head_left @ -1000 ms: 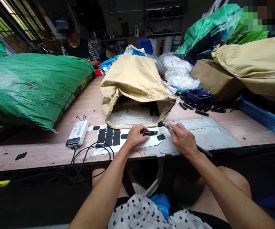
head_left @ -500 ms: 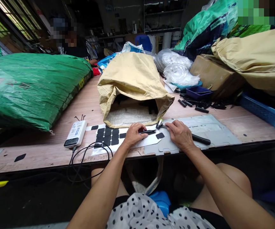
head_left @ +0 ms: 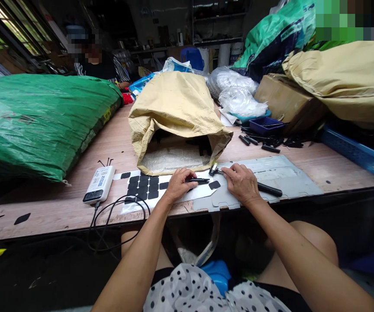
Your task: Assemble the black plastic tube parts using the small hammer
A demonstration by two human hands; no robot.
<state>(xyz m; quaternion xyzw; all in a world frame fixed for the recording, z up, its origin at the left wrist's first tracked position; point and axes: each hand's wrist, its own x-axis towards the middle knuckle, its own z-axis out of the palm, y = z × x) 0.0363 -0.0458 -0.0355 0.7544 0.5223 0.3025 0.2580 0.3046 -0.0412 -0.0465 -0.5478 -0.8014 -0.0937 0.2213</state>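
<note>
My left hand (head_left: 178,185) is closed around a slim black pen-like piece (head_left: 200,180), its tip pointing right. My right hand (head_left: 241,183) grips a small hammer (head_left: 270,190) by its shaft; the black grip sticks out to the right. The hammer's shiny head lies close to the piece's tip, and I cannot tell whether they touch. Beneath the hands are a white sheet (head_left: 127,208) with rows of black rounded squares (head_left: 143,187) and a flat grey board (head_left: 281,173). One loose black square (head_left: 214,185) sits between the hands.
A yellow sack (head_left: 177,99) lies with its mouth toward me, dark items inside. Left are a white power bank (head_left: 99,184) with a black cable and a big green sack (head_left: 44,125). Black pieces (head_left: 270,148), a blue tray (head_left: 356,149) and a carton (head_left: 284,99) lie right. A person (head_left: 102,69) sits opposite.
The whole view has shifted slightly, so things appear a little further left. Both hands keep the same grips, and the hammer head stays near the black piece's tip.
</note>
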